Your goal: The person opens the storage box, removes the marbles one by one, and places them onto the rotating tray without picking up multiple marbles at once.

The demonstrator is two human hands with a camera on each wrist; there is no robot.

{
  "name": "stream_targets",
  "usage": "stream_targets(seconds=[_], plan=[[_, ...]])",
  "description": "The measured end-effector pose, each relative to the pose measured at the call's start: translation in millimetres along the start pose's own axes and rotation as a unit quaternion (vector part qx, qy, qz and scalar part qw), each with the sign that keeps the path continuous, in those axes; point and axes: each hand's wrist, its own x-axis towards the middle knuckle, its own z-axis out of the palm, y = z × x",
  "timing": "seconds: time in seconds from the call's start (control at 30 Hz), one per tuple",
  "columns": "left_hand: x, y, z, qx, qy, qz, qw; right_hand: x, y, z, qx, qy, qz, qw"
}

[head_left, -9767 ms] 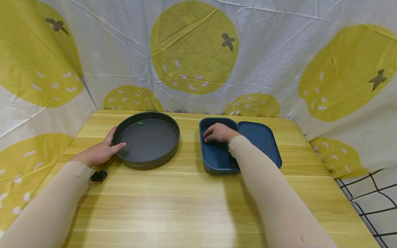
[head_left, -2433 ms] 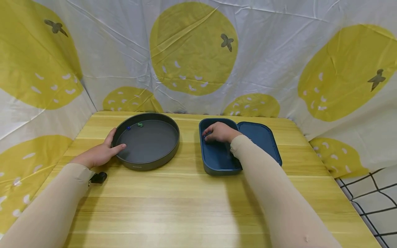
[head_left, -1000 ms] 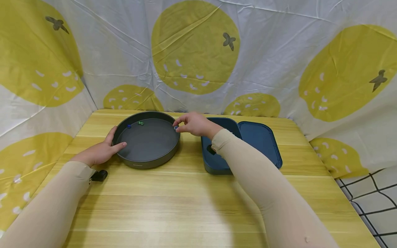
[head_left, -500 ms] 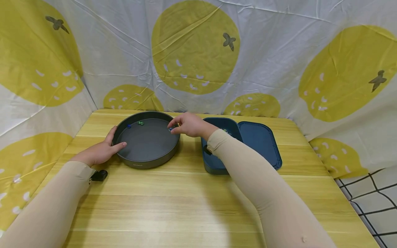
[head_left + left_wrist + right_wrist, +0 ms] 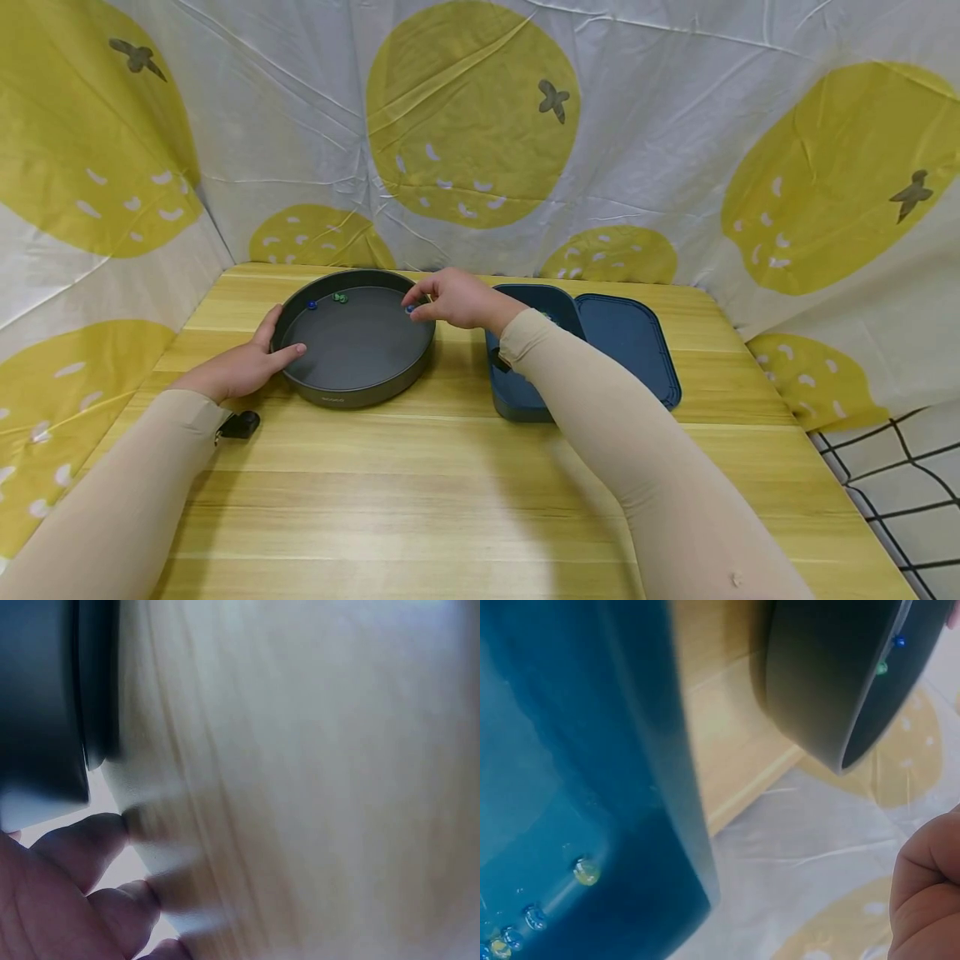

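Observation:
My left hand (image 5: 236, 371) holds the left side of a round dark grey pan (image 5: 352, 350), thumb over the rim and fingers along the outside. Several of its fingers (image 5: 82, 844) show beneath the dark shape in the left wrist view. Over the pan's right rim, my right hand (image 5: 461, 300) pinches a small blue marble (image 5: 409, 309) between thumb and fingertips. Inside the pan, a blue marble (image 5: 312, 305) and green marbles (image 5: 340, 297) lie by the far left wall. The blue rectangular box (image 5: 525, 408) is partly hidden under my right forearm.
In the right wrist view, several blue and yellowish marbles (image 5: 586, 871) lie in the box. Its flat blue lid (image 5: 630, 342) lies to the right. A patterned cloth (image 5: 465, 117) hangs behind the wooden table (image 5: 420, 500); a black wire grid (image 5: 900, 483) stands at right.
From inside the box, my right hand has moved left to the pan's rim with a blue marble. Another blue marble has appeared in the pan since the oldest frame. My left hand stays put.

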Motion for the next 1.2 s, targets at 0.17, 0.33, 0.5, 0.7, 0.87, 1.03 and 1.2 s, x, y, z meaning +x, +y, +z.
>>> stream_targets(seconds=[0.17,0.33,0.5,0.7,0.87,1.03,1.2], plan=[[-1.4,1.1,-0.3,0.005,-0.002,-0.004,1.0,3,-3,-0.2,-0.011,0.001,-0.002,1.0],[-1.5,1.7,-0.1,0.001,-0.002,-0.001,1.0,5,-7,0.2,-0.012,0.002,-0.009,1.0],[-0.9,1.6,0.1,-0.001,-0.002,0.002,1.0,7,-11,1.1,-0.014,0.003,-0.017,1.0],[-0.2,1.2,-0.8,0.0,-0.001,0.003,1.0,10,-16,3.0,-0.023,-0.003,-0.026,0.999],[0.4,1.6,-1.1,0.005,0.001,0.001,1.0,11,-17,4.4,-0.019,-0.01,-0.028,0.999],[0.8,1.2,-0.5,0.003,-0.001,-0.001,1.0,7,-8,0.4,0.016,-0.004,-0.014,1.0],[0.9,0.2,-1.4,0.001,-0.003,-0.004,1.0,-4,15,-9.3,0.046,0.03,0.016,0.998]])
